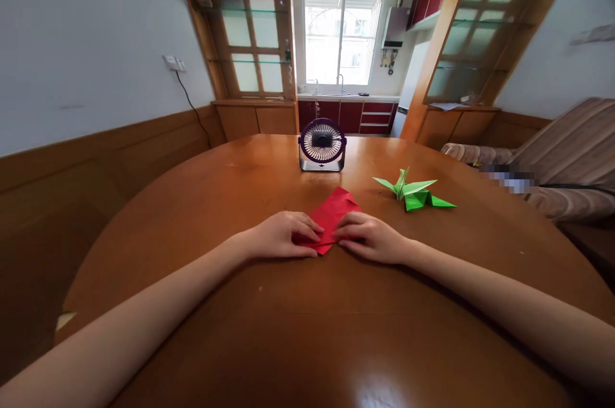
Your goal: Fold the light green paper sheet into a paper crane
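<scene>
A sheet of red origami paper, partly folded, lies on the wooden table in front of me. A crease line crosses it near its lower end, and the upper right edge looks slightly raised. My left hand grips its left side, fingers on top and thumb by the near edge. On the opposite side my right hand has its curled fingers closed on the paper's right edge. The fingers of both hands hide parts of the sheet. Right of it stands a green folded paper crane, wings spread.
A small dark round desk fan stands beyond the paper on the brown oval table. A striped armchair is past the table's right edge. A wall socket with a hanging cord is at the left.
</scene>
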The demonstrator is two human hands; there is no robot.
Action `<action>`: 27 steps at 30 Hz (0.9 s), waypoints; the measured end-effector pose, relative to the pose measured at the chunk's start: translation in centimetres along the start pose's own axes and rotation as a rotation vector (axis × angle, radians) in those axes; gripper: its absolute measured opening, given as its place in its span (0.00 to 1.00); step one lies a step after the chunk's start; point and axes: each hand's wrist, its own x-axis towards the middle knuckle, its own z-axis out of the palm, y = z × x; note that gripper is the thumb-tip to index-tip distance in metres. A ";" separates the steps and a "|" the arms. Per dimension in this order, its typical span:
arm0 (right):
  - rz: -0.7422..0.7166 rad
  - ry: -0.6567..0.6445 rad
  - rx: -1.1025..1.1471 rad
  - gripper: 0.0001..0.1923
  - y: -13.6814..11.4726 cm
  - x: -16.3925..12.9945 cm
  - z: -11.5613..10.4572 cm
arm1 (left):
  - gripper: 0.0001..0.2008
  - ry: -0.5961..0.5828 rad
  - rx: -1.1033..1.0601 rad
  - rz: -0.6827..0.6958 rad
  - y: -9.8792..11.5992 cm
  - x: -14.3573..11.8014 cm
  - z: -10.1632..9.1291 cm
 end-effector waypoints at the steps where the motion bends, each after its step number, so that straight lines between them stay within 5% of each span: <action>1: -0.020 -0.014 0.019 0.12 -0.3 0.1 0.2 | 0.11 0.000 0.083 0.037 0.2 0.0 0.1; 5: -0.003 -0.009 0.064 0.10 -0.5 0.2 0.6 | 0.13 -0.024 0.354 0.144 1.1 0.1 0.3; 8: 0.020 -0.001 0.084 0.09 -0.4 0.4 0.6 | 0.13 0.025 0.379 0.098 1.5 0.3 0.6; 16: 0.181 0.100 0.086 0.16 -0.8 1.5 1.7 | 0.14 0.174 0.009 -0.298 0.9 0.8 1.4; 27: 0.405 0.157 0.200 0.11 -1.0 2.0 2.3 | 0.15 0.133 -0.232 -0.486 -0.8 1.2 1.1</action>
